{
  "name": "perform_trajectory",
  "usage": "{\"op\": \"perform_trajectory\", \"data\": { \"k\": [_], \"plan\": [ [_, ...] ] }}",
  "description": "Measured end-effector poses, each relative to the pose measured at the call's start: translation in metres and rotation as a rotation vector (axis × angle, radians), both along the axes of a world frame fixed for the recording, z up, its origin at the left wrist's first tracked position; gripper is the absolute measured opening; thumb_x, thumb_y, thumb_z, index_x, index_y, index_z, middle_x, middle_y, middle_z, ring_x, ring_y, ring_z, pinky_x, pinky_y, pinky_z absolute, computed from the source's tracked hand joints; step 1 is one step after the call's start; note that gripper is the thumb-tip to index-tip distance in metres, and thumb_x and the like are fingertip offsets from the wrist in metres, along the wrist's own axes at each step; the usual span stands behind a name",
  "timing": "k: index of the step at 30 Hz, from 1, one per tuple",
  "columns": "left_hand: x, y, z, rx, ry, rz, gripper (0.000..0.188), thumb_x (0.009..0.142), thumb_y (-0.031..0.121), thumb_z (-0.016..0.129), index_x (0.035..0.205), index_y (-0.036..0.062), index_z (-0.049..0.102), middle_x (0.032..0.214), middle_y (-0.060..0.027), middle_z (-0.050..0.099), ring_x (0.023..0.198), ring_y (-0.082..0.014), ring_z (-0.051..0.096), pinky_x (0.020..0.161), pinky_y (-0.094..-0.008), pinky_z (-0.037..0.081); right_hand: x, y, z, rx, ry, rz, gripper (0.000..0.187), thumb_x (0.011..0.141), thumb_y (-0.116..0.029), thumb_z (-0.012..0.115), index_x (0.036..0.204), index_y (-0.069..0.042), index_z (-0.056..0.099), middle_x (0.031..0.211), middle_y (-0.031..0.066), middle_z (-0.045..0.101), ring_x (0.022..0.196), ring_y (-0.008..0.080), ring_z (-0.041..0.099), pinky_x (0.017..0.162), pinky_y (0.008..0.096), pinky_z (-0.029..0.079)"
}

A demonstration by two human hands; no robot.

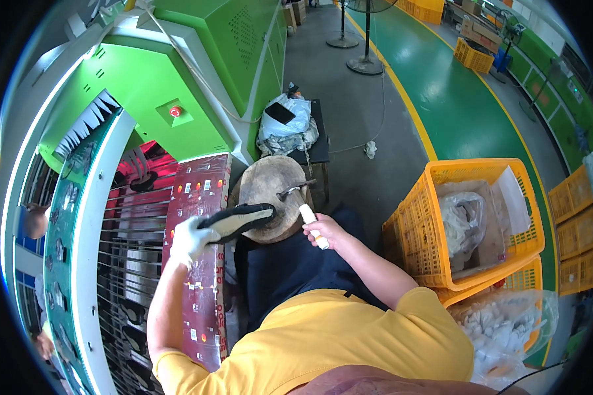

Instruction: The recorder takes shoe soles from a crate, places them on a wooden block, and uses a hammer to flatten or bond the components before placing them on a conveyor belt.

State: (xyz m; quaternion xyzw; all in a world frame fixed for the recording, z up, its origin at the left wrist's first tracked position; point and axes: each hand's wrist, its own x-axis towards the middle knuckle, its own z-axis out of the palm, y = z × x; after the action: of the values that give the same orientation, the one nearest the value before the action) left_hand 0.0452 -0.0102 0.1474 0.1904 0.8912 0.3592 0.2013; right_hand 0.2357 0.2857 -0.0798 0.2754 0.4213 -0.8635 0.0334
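Observation:
My left hand point(192, 241), in a white glove, is closed around one end of a black shoe point(238, 222) with its paler grey-beige sole turned up. The shoe's other end lies over the near edge of a round wooden block point(260, 176). In my bare right hand point(328, 232) is a hammer point(307, 214), gripped by its white-wrapped handle. The hammer's dark metal head is over the right part of the block, apart from the shoe; whether it touches the wood I cannot tell.
Left stands a green machine point(158, 92) with a red button, a maroon patterned panel point(197, 178) and a rod rack point(128, 263) holding dark shoes. Yellow crates point(402, 217) with plastic bags stand right. Beyond the block, a dark stool point(319, 148) carries bags and a phone. Another person shows at far left.

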Motion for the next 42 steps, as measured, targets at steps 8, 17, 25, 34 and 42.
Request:
{"op": "perform_trajectory", "data": {
  "k": [8,17,25,34,42],
  "plan": [
    [-0.019,0.075,0.010,0.159,0.336,-0.056,0.039,0.078,0.015,0.081,0.116,0.0063,0.079,0.097,-0.0078,0.080,0.091,-0.0148,0.074,0.088,-0.0308,0.058,0.002,-0.004,0.001,0.012,0.015,0.006,0.029,0.093,-0.008,0.073,0.113,-0.008,0.052,0.080,0.0073,0.063,0.057,0.0175,0.062,0.044,0.0356,0.050],
    [-0.045,0.113,-0.070,0.664,0.145,-0.164,0.043,0.089,0.011,0.071,0.130,-0.0024,0.068,0.122,-0.0081,0.075,0.114,-0.0177,0.067,0.106,-0.0328,0.049,0.007,0.022,0.086,0.491,0.045,0.063,0.034,0.088,-0.001,0.070,0.116,-0.003,0.050,0.083,0.0101,0.064,0.056,0.0162,0.065,0.043,0.0306,0.052],
    [-0.034,0.127,-0.066,0.872,0.049,-0.147,0.043,0.086,0.012,0.074,0.128,0.0052,0.075,0.114,-0.0046,0.077,0.103,-0.0117,0.068,0.095,-0.0285,0.053,-0.022,0.021,0.244,1.069,0.505,0.031,0.033,0.099,-0.015,0.071,0.123,0.002,0.055,0.077,0.0034,0.062,0.055,0.0090,0.057,0.052,0.0266,0.048],
    [-0.038,0.123,-0.078,0.816,0.098,-0.021,0.037,0.083,0.017,0.079,0.116,0.0019,0.075,0.107,-0.0053,0.077,0.097,-0.0119,0.069,0.091,-0.0294,0.055,-0.026,0.008,0.251,1.094,0.418,0.204,0.032,0.098,-0.015,0.072,0.121,0.002,0.056,0.081,0.0049,0.065,0.057,0.0100,0.059,0.052,0.0267,0.048],
    [-0.025,0.112,-0.058,0.839,0.079,-0.007,0.033,0.084,0.014,0.078,0.115,0.0026,0.077,0.105,-0.0037,0.079,0.096,-0.0106,0.070,0.089,-0.0283,0.055,-0.029,0.005,0.249,1.089,0.297,0.280,0.025,0.100,-0.013,0.069,0.116,-0.002,0.053,0.078,0.0019,0.060,0.056,0.0077,0.056,0.050,0.0242,0.046]
  ]
}}
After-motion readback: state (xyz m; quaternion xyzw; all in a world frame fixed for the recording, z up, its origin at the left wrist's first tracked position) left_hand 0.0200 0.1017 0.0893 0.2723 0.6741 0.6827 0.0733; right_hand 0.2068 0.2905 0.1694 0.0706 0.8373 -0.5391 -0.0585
